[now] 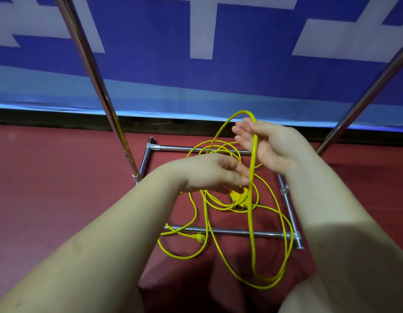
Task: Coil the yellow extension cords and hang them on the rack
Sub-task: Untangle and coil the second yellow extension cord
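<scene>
A loop of the yellow cord is draped over the open right hand so coils can be made. It is pinched lower down by the left hand. The rest is left on the floor below.

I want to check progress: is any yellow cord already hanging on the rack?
No, the yellow extension cord lies in loose loops on the red floor across the rack's base bars, one loop over the right hand.

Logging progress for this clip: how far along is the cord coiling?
Early. Nothing looks hung. The right hand carries one loop of yellow cord over its open palm while the left hand feeds it. Most cord lies tangled on the red floor around the rack base.
</scene>
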A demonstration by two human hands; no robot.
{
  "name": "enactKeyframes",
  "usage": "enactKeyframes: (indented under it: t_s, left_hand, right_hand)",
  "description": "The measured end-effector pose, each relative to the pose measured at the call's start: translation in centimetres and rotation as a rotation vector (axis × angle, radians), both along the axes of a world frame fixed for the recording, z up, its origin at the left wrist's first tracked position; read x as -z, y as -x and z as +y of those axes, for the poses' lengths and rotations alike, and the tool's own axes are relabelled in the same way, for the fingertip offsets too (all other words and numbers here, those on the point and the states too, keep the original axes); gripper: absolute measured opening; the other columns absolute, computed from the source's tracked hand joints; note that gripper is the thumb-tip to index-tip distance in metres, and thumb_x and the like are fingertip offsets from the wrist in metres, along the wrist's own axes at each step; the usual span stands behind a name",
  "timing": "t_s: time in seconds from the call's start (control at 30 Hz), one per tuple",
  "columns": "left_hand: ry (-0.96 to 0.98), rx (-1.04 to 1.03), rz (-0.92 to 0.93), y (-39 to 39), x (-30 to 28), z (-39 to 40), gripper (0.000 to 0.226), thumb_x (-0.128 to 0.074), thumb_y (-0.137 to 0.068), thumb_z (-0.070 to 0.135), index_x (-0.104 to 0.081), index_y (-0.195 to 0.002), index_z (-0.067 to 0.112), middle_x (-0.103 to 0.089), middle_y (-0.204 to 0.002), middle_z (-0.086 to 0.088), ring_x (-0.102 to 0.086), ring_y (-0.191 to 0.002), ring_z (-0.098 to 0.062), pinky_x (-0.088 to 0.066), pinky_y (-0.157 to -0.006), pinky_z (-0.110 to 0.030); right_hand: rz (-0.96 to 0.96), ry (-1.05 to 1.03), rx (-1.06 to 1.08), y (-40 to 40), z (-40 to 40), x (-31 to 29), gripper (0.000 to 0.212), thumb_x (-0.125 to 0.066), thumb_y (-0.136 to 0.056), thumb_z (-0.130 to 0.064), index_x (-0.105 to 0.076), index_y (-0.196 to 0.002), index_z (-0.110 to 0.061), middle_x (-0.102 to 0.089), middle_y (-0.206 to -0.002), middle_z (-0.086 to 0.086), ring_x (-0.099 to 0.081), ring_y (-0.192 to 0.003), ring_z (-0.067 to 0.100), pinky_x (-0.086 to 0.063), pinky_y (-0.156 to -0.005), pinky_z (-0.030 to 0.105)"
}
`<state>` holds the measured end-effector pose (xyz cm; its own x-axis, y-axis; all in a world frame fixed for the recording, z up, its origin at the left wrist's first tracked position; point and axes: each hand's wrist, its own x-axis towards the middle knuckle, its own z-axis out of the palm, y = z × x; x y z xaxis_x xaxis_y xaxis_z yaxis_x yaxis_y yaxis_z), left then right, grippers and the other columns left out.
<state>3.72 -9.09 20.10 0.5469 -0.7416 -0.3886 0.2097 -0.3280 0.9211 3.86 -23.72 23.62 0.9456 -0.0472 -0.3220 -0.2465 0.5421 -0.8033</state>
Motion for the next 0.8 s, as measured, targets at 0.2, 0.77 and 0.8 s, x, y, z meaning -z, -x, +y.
enactKeyframes:
  t_s: [0.2, 0.77, 0.8]
  left_hand:
    - [0.185, -0.124, 0.033, 0.3, -0.5, -0.5, 0.02, -0.051, -0.092, -0.003, -0.05, -0.094, 0.016, -0.061, -0.074, 0.002, -0.067, -0.078, -0.015, -0.055, -0.072, -0.03]
    - [0.478, -0.927, 0.05, -2.8, -2.0, 1.9, 0.012, -0.049, -0.097, 0.01, -0.049, -0.109, 0.011, -0.061, -0.085, -0.003, -0.068, -0.063, -0.009, -0.057, -0.056, -0.024]
    - [0.434, -0.866, 0.049, -2.6, -2.1, 1.8, 0.02, -0.05, -0.097, 0.013, -0.047, -0.116, 0.012, -0.063, -0.089, -0.003, -0.068, -0.066, -0.01, -0.058, -0.06, -0.027]
  right_hand:
    - [-0.043, -0.001, -0.061, 0.1, 0.0, 0.0, 0.013, -0.04, -0.096, -0.002, -0.05, -0.091, -0.008, -0.062, -0.098, 0.012, -0.067, -0.084, 0.02, -0.058, -0.068, 0.03]
    - [-0.066, 0.93, -0.74, 1.7, -0.3, 0.2, 0.02, -0.053, -0.092, -0.005, -0.062, -0.106, -0.016, -0.069, -0.087, -0.005, -0.068, -0.073, 0.006, -0.049, -0.062, 0.023]
    - [-0.067, 0.899, -0.707, 1.6, -0.2, 0.2, 0.019, -0.053, -0.092, -0.004, -0.062, -0.104, -0.017, -0.069, -0.087, -0.005, -0.068, -0.071, 0.005, -0.051, -0.06, 0.022]
